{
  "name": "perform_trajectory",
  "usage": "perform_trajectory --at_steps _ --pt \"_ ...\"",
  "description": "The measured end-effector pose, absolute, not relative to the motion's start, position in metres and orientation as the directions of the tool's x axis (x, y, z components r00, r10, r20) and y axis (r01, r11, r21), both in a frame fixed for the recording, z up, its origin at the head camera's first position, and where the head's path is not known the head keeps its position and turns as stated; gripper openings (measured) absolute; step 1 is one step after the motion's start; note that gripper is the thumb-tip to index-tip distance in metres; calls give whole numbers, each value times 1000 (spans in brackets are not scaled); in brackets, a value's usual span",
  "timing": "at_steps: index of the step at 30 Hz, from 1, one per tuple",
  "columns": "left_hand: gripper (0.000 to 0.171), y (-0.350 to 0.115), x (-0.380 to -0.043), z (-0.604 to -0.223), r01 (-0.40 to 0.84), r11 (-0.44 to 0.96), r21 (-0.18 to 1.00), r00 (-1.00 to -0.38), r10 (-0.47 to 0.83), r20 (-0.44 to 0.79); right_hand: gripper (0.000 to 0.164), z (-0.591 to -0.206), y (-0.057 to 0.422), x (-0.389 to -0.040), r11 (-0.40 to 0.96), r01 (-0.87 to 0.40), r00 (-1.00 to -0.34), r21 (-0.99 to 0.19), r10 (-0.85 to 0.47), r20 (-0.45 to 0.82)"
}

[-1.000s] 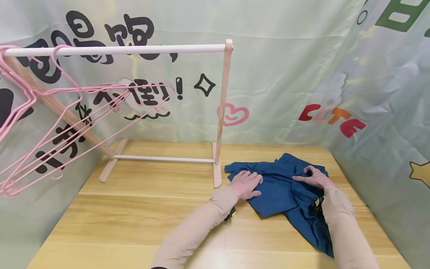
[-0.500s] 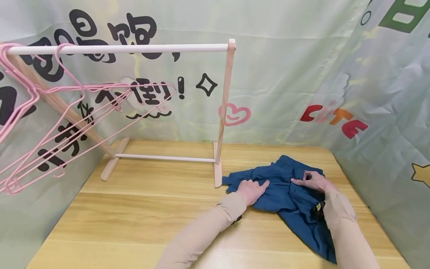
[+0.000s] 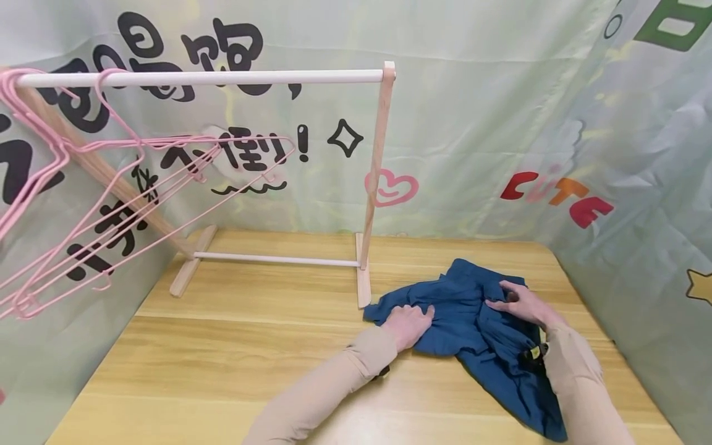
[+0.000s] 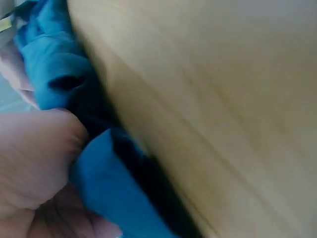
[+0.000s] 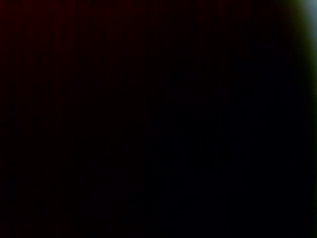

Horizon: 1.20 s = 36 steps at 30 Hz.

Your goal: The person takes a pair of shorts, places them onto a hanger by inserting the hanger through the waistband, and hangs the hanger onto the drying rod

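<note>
A dark blue garment lies crumpled on the table, right of the rack, one long part trailing toward the near right. My left hand grips its left part, with fingers curled into the fabric. Close up in the left wrist view, the thumb and fingers of that hand fold round a strip of the blue cloth. On the garment's right side, my right hand holds the cloth between thumb and bent fingers, the fingertips partly hidden in folds. The right wrist view is almost wholly dark.
A clothes rack with a white rail and wooden post stands at the back left. Several pink hangers hang at its left end. Printed fabric walls enclose the wooden table.
My left hand has curled from a spread pose into a grip on the cloth. The garment's left end has shifted nearer and slightly left, bunching up. My right hand has stayed almost in place.
</note>
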<state>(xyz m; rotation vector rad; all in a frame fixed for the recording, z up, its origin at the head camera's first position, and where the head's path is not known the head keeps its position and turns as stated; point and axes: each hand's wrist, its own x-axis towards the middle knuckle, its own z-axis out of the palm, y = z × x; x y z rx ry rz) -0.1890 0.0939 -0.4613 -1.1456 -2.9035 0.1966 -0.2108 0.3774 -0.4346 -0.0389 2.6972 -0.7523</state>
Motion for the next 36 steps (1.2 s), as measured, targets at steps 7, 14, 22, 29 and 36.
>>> perform_trajectory --at_steps 7,14,22,29,36 --pt "7 69 -183 -451 655 755 -26 -749 653 114 56 -430 366 -201 708 16 -994 -706 -66 -89" --pt "15 24 -175 -445 592 806 -2 -751 553 361 23 -418 344 -196 527 -134 -979 -839 60 195" --pt "30 -37 -150 -438 619 785 -32 -718 582 382 18 -418 298 -195 533 -151 -930 -833 210 303" --pt "34 -57 -139 -443 677 736 -22 -721 669 183 32 -429 273 -193 704 -86 -963 -705 124 241" --pt "43 -54 -157 -438 625 767 144 -777 629 21 48 -430 268 -193 616 66 -998 -785 27 -63"
